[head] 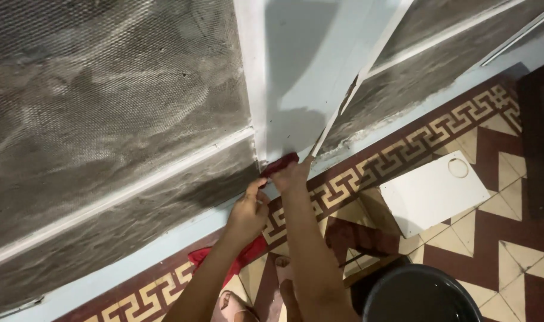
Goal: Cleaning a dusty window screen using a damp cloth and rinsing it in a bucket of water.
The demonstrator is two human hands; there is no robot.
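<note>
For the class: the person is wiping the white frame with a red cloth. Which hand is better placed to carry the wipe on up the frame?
Probably the right hand: it presses the red cloth against the white frame. The left hand sits lower, only near the cloth's end.

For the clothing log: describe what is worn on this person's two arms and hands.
Nothing is worn on either. The left hand and the right hand have no gloves, and no ring, watch or bracelet shows. Both forearms are uncovered along their whole visible length, with no sleeve edge in the picture. The fingers are slim, the nails too small to judge.
</note>
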